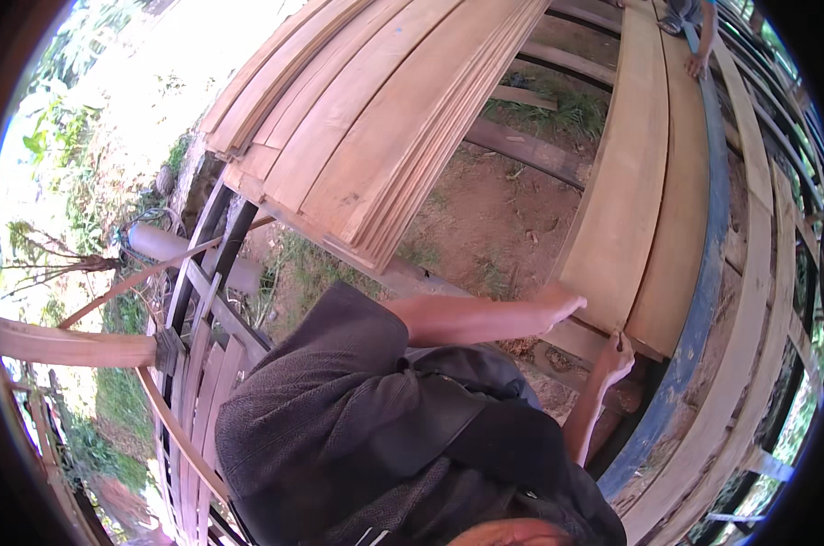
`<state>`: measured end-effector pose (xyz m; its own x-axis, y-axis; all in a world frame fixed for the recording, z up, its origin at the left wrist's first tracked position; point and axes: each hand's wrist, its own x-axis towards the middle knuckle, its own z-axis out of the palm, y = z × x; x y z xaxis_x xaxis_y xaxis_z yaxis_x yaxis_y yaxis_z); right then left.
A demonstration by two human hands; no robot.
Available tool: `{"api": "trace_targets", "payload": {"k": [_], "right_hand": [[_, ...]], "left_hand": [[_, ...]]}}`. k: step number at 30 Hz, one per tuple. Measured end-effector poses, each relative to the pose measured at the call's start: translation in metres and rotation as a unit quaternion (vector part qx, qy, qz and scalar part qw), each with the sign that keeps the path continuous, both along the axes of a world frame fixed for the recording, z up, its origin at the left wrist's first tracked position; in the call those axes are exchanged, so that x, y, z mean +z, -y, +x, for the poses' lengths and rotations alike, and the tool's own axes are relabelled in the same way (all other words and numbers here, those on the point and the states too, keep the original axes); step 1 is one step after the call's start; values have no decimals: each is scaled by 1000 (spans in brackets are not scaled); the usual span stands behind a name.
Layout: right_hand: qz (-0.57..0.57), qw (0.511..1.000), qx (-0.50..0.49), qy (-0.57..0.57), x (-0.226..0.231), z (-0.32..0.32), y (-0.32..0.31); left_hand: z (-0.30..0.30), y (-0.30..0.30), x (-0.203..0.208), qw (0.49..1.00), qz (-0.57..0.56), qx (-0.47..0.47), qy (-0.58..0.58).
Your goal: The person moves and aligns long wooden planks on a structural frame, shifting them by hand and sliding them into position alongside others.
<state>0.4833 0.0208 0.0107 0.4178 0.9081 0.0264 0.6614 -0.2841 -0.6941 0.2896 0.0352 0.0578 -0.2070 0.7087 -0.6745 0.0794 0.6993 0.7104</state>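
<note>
- The wide plank (615, 209) lies across the crossbeams (526, 150), its near end before the person.
- The narrow plank (681, 218) lies alongside it on the right, a thin dark seam between them.
- The left hand (560, 308) is at the wide plank's near left corner, fingers bent; I cannot tell whether they grip it.
- The right hand (618, 355) is at the near end of the seam, fingertips drawn close together; what they hold, if anything, I cannot tell.
- A blue beam (711, 246) runs along the narrow plank's right side.
- A co-worker's hand (694, 65) is near the planks' far end.
- A plank stack (389, 118) lies to the left.
</note>
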Motion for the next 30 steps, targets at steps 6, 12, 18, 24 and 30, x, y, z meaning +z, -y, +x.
{"api": "trace_targets", "payload": {"k": [6,12,18,24,30], "right_hand": [[-35,998,38,33,-22,2,-8],[-60,994,47,72,-16,1,-8],[-49,993,56,93,-10,7,-16],[-19,992,57,115,-17,13,-11],[1,995,98,31,-14,0,0]], "left_hand": [[-14,-6,-28,998,-25,-30,39],[-20,-9,-87,997,18,66,35],[-23,-35,-119,988,-16,98,121],[-26,-33,-100,998,0,-33,45],[-31,-14,-97,996,67,-29,-44]]}}
